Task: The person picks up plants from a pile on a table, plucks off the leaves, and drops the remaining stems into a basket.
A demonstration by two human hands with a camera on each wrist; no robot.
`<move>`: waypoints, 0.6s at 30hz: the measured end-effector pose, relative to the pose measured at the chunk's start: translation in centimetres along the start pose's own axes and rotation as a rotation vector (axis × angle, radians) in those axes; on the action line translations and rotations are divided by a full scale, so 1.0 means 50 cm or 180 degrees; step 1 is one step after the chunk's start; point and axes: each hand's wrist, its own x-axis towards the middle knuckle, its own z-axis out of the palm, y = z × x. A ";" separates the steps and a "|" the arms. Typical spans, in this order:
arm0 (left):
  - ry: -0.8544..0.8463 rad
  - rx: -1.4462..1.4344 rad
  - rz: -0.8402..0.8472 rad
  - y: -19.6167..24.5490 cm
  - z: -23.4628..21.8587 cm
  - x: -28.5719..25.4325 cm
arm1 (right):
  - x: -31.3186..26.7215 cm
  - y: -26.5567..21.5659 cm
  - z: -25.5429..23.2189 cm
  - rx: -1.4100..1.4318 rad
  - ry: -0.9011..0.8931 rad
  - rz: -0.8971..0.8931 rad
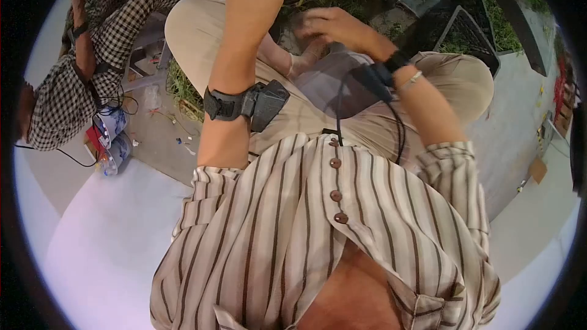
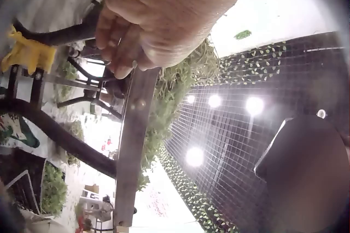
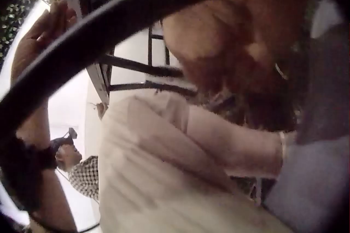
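Observation:
My raised left hand (image 2: pixel 164 14) has bent fingers that overlap the long edge of a table (image 2: pixel 134 134) in the left wrist view. Its fingertips are cut off in the head view, and I cannot tell whether they hold anything. Low between my legs is my right hand (image 1: pixel 342 27), blurred, its fingers stretched over my bare ankle (image 1: pixel 306 61). The right wrist view shows this hand (image 3: pixel 235 36) dark, close above the pale lower leg (image 3: pixel 235 140). A bluish-grey sheet (image 1: pixel 336 82) lies on my lap under the right forearm.
Cut greenery (image 2: pixel 164 113) lies along the table top. Black crates (image 1: pixel 468 21) with greens stand at the right, near a dark curved table leg (image 1: pixel 513 18). Another person in checked clothes (image 1: pixel 122 30) sits at the left. A yellow glove-like thing (image 2: pixel 30 52) hangs on a dark frame.

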 end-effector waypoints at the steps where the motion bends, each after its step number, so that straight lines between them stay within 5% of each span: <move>1: 0.0052 -0.0021 -0.0029 -0.002 -0.005 0.000 | -0.004 0.014 -0.007 0.0010 0.0007 -0.0014; 3: 0.0067 -0.0069 -0.0044 -0.001 -0.013 0.005 | -0.012 0.053 -0.016 -0.2755 -0.1748 -0.0647; 5: 0.0147 -0.0032 -0.0098 0.004 -0.012 0.001 | -0.074 0.071 0.026 -0.0892 -0.1539 0.1959; 8: 0.0157 -0.0020 -0.0144 0.007 -0.008 0.002 | -0.071 0.086 0.069 -0.0591 -0.1827 0.2034; 9: 0.0163 -0.0003 -0.0161 0.002 -0.012 0.002 | -0.053 0.098 0.081 -0.0579 -0.1849 0.2029; 11: 0.0002 0.0128 0.0010 -0.009 -0.026 0.006 | -0.002 0.126 0.100 -0.2455 -0.1326 -0.0981; 13: 0.0081 0.0218 -0.0040 0.001 -0.026 0.010 | 0.042 0.130 0.096 -0.1450 0.0040 -0.1005; 14: 0.0191 0.0302 -0.0128 0.005 -0.026 0.009 | 0.046 0.135 0.080 -0.1458 0.0047 -0.1014; 16: 0.0188 0.0250 -0.0097 0.018 -0.023 0.010 | 0.028 0.064 0.036 0.0401 0.0487 -0.0384; 18: 0.0183 0.0146 -0.0088 0.019 -0.024 0.008 | -0.025 0.021 -0.012 0.0230 0.0016 0.0014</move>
